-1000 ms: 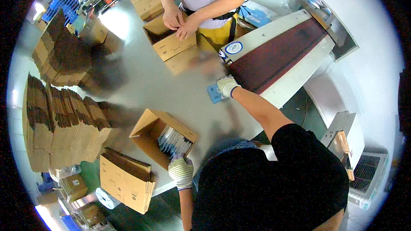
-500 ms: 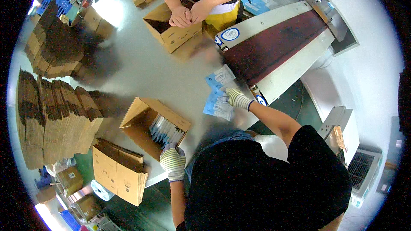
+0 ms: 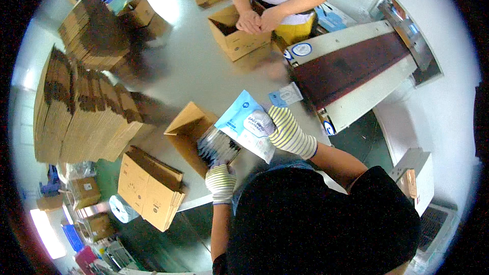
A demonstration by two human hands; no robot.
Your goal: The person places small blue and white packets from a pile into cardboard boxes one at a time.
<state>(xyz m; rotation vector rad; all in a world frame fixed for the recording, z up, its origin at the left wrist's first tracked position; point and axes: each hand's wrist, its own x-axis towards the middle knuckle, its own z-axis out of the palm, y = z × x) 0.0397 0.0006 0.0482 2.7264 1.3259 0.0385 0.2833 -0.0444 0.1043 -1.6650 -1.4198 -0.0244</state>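
Note:
My right hand, in a striped knit glove, grips a blue and white pouch by its right side. The pouch is raised and tilted beside an open cardboard box. Inside that box a row of similar pouches stands packed on edge. My left hand, gloved alike, is closed over the box's near rim, with its fingertips against the row. Another blue and white pouch lies flat on the table, beyond my right hand and by the conveyor's end.
A conveyor with a dark red belt slopes down to the grey table from the right. Across the table a person's hands are together above another open box. Flattened cartons are stacked at left, more nearer me.
My right hand has picked up the nearer pouch from the table and carried it left toward the box. My left hand stays at the box rim. The whole view has shifted.

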